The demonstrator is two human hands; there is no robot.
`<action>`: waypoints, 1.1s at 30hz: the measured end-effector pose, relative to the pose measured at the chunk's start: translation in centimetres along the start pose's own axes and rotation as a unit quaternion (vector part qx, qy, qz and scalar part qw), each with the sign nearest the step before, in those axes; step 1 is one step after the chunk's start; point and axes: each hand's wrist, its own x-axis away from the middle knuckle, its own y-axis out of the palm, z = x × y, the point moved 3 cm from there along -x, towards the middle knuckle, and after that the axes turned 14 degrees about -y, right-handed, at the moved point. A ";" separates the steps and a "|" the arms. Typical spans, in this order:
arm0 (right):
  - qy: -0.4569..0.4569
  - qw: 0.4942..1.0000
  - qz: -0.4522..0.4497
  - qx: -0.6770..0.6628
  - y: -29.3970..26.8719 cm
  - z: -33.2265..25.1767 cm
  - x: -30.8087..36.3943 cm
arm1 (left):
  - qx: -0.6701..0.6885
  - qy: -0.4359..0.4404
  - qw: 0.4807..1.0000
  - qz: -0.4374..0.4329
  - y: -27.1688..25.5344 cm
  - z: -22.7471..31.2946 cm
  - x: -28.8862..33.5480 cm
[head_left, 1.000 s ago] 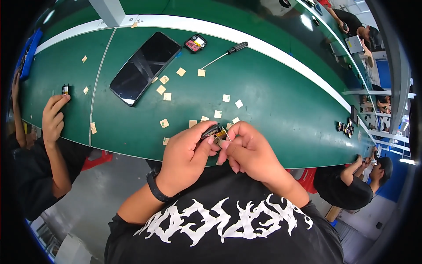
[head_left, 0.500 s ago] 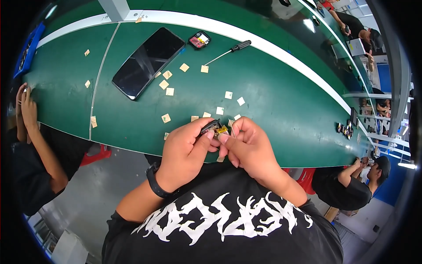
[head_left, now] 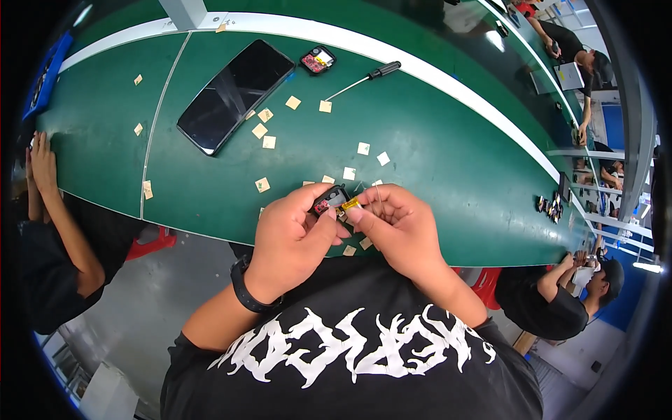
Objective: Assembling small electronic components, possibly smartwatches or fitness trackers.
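Observation:
My left hand (head_left: 288, 236) is closed round the edge of a small black device housing (head_left: 335, 197) with a red circuit board showing inside. Between the thumb and fingers of my right hand (head_left: 402, 229) is a small yellow-taped battery (head_left: 351, 204), close beside the housing's right edge. Something thin and pale, perhaps a wire or a fine tool, stands up by the right index finger; its kind is unclear. My fingers partly cover both parts. Several small pale square stickers (head_left: 349, 173) lie on the green table (head_left: 434, 203) around my hands.
A large black phone-like slab (head_left: 234, 96) lies far left. Behind are another open black housing (head_left: 318, 61) and a black-handled screwdriver (head_left: 367, 78). A pile of small dark parts (head_left: 550, 207) sits at right. Other people work at both sides and across the bench.
The housing has tilted, so its open inside and red board show more. The yellow-taped battery has moved slightly up, with my right fingers still on it.

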 end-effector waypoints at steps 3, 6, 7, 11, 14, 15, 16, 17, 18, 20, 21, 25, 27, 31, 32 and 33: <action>0.016 0.999 -0.021 0.022 -0.2 0.3 -0.3 | -0.018 -0.011 1.000 0.000 -0.1 0.2 0.0; 0.023 0.999 -0.026 0.001 0.0 0.1 -0.4 | -0.026 -0.020 0.999 0.002 -0.1 0.3 0.0; 0.007 0.999 -0.031 -0.021 -0.1 0.2 -0.4 | -0.026 -0.020 0.999 0.002 0.0 0.4 0.0; -0.083 0.992 -0.030 -0.092 0.2 0.4 -0.1 | -0.027 -0.029 0.999 -0.006 0.0 0.4 0.0; -0.140 0.979 -0.144 0.045 -0.3 0.1 -0.3 | -0.030 -0.019 0.999 -0.007 -0.3 -0.1 0.0; -0.139 0.979 -0.145 0.044 -0.4 -0.3 -0.4 | -0.042 -0.006 0.999 -0.007 -0.4 -0.1 0.0; -0.143 0.971 -0.155 0.108 -0.3 -1.2 -0.6 | -0.042 -0.007 0.999 -0.006 -0.4 -0.1 0.0; -0.147 0.960 -0.165 0.171 -0.3 -1.6 -0.7 | -0.037 -0.011 0.999 -0.011 -0.4 0.0 0.0; -0.146 0.960 -0.166 0.170 -0.5 -1.3 -0.8 | -0.032 -0.016 0.999 -0.016 -0.3 0.1 0.0; -0.216 0.938 -0.155 0.223 -1.1 -0.8 -0.8 | -0.031 -0.003 0.999 -0.017 0.0 0.2 0.1; -0.215 0.938 -0.154 0.223 -1.1 -0.6 -0.8 | -0.031 0.010 0.999 -0.016 0.1 0.3 0.1; -0.228 0.945 -0.113 0.205 -1.0 -0.6 -0.7 | -0.062 -0.007 0.998 -0.007 0.0 0.2 0.1; -0.192 0.960 -0.098 0.180 -1.0 -0.3 -0.5 | -0.079 0.009 0.997 0.001 -0.2 0.2 0.1; -0.119 0.979 -0.072 0.152 -0.8 0.3 0.2 | -0.073 0.022 0.997 -0.008 -0.2 0.2 0.1; -0.108 0.983 -0.059 0.140 -0.8 0.4 0.2 | -0.060 0.027 0.998 -0.009 -0.2 0.1 0.0; -0.107 0.983 -0.058 0.140 -0.8 0.4 0.2 | -0.048 0.031 0.998 -0.010 -0.2 0.0 0.0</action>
